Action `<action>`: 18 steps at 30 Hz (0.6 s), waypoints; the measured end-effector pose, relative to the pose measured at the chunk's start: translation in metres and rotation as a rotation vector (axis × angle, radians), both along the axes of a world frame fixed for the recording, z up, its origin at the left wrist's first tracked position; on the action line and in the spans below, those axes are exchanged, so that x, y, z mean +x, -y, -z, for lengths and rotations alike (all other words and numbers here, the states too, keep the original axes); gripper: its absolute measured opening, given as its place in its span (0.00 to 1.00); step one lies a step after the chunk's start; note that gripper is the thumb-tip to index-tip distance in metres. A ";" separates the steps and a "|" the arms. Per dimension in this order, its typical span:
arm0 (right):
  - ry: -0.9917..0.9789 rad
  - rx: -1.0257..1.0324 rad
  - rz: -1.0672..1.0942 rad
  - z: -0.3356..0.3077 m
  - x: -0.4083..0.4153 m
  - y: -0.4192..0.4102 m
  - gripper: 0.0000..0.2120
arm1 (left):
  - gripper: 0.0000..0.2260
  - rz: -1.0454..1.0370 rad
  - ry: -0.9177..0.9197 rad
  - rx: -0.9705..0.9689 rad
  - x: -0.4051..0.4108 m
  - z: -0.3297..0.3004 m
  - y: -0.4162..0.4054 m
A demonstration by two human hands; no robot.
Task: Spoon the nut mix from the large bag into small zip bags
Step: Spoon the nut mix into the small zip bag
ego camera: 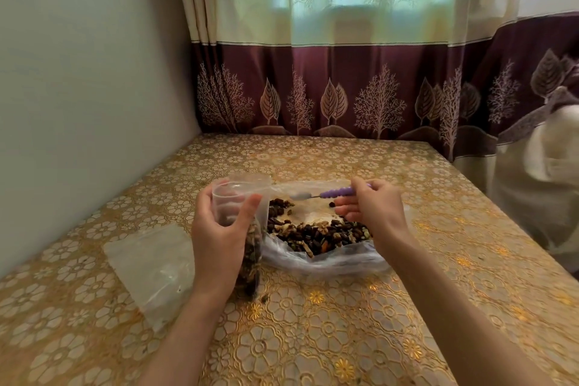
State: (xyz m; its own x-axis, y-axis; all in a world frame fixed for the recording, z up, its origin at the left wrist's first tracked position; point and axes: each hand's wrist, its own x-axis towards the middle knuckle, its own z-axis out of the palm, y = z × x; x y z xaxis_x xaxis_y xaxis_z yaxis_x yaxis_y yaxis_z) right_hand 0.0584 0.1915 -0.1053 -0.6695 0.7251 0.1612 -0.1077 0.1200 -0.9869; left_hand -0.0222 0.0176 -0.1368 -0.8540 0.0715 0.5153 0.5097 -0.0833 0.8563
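Left hand (219,229) wrapped around small zip bag (241,229), held upright on surface (344,323), mouth open and facing up, long axis near vertical, lower part filled with nut mix. Right hand (372,207) closed on purple handle of spoon (332,194); spoon long axis horizontal, bowl pointing left toward bag mouth, just right of it, apparently empty. Large bag (329,257) lying open beneath spoon, directly below right hand. Spare flat zip bag (153,266) lying left, untouched

zip bag (238,197): clear plastic | spoon (332,193): purple ridged plastic handle | tablecloth (313,323): glossy embossed
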 end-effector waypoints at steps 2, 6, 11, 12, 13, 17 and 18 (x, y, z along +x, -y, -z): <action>0.053 0.136 0.020 0.002 0.004 -0.002 0.10 | 0.23 -0.003 -0.002 -0.004 0.000 0.000 0.000; 0.154 0.517 0.087 0.016 0.017 0.002 0.11 | 0.25 0.003 -0.004 -0.008 0.001 -0.001 0.000; 0.271 0.898 0.193 0.032 0.030 0.019 0.06 | 0.26 0.018 0.024 0.015 0.002 -0.002 0.000; 0.211 0.978 0.217 0.033 0.032 0.026 0.06 | 0.25 0.022 0.029 0.019 0.002 -0.002 0.000; 0.116 1.025 0.201 0.032 0.033 0.033 0.05 | 0.25 0.024 0.035 0.023 0.002 -0.002 0.001; 0.106 1.055 -0.270 0.034 0.030 0.064 0.04 | 0.25 0.016 0.048 0.019 0.001 -0.003 0.001; 0.198 1.058 -0.393 0.038 0.025 0.069 0.07 | 0.26 0.011 0.045 0.014 0.000 -0.003 0.002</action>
